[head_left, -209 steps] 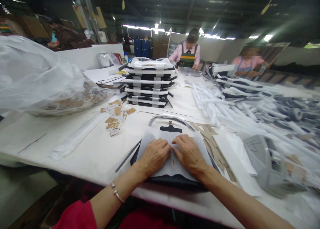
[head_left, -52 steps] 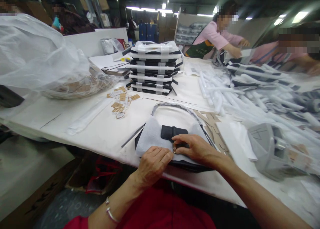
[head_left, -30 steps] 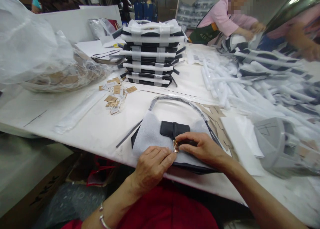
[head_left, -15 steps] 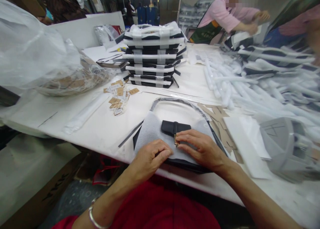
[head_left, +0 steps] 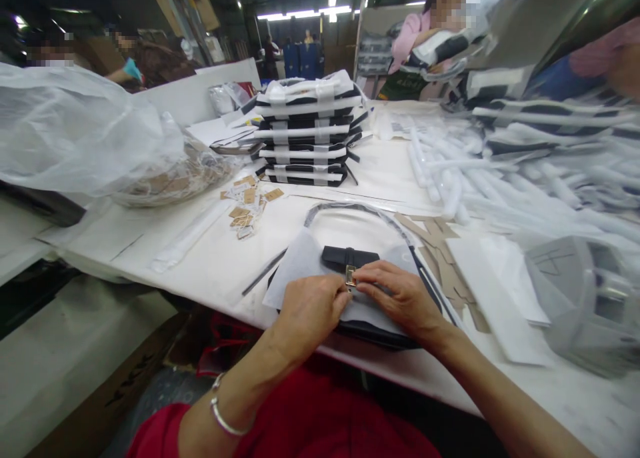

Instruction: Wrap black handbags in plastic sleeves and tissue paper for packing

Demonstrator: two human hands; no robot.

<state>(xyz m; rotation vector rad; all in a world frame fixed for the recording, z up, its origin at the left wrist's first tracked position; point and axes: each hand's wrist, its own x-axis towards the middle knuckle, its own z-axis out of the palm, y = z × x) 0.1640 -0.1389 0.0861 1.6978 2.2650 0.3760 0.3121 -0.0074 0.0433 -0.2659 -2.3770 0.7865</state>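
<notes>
The black handbag [head_left: 380,333] lies flat, its lower side just beside the near edge of the white worktable [head_left: 210,265], with a pale grey, soft-looking sheet [head_left: 295,258] over its front. The person's right hand [head_left: 400,295] pinches the right edge of a gold-coloured rectangular metal clasp [head_left: 351,275], below a black strap-like flap [head_left: 335,256]. The left hand [head_left: 311,308] is curled, thumb tip close under the clasp (whether it grips anything cannot be told).

The bag looks light and pliable, the clasp hard, small and probably slippery; the sheet would likely crease or slide. The arched, film-wrapped handle [head_left: 350,207] seems the surest place to lift by.

Brown cardboard strips [head_left: 440,255] crowd the right side. Bare tabletop lies to the left, before the scattered tan paper tags [head_left: 245,213], and beyond the handle toward the stacked black-and-white bags [head_left: 307,137].
</notes>
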